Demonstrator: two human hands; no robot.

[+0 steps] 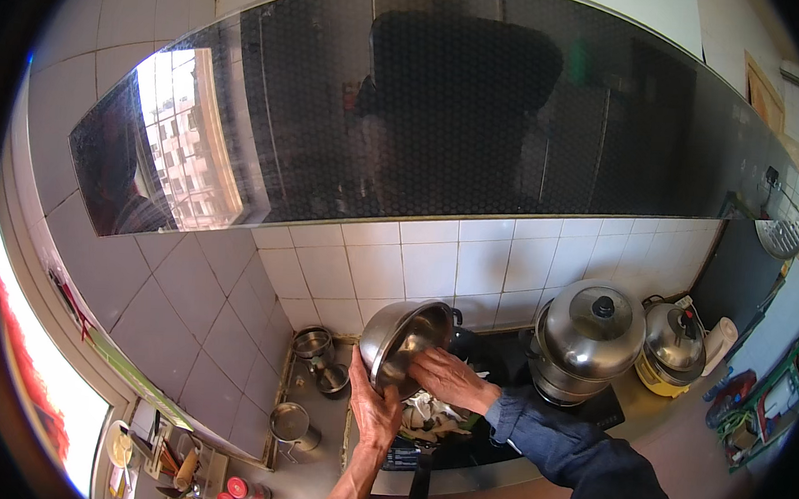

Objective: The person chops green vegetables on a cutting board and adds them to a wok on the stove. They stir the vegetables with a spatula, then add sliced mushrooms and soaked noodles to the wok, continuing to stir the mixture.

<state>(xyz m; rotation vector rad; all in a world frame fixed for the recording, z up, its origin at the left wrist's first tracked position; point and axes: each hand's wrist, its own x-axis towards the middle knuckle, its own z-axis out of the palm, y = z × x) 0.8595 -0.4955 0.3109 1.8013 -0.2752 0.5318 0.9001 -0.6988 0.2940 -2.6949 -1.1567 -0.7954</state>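
Observation:
My left hand (pixel 376 411) grips a stainless steel mixing bowl (pixel 395 327) by its rim and side. The bowl is tipped on its side, its mouth facing right and down. Inside that mouth are the fingers of my right hand (pixel 450 381), touching or close to the inner wall; their tips are hard to make out. Below both hands, a dark wok (pixel 460 449) holds pale and some green cut food pieces (pixel 435 417). The wok's black handle (pixel 420 484) points towards me.
A lidded steel steamer pot (pixel 591 334) stands right, beside a yellow-based cooker (pixel 673 352). Several small metal pots (pixel 313 343) and a metal cup (pixel 292 423) sit left. Red-lidded jars (pixel 241 488) are at lower left. A dark range hood (pixel 447 116) overhangs the stove.

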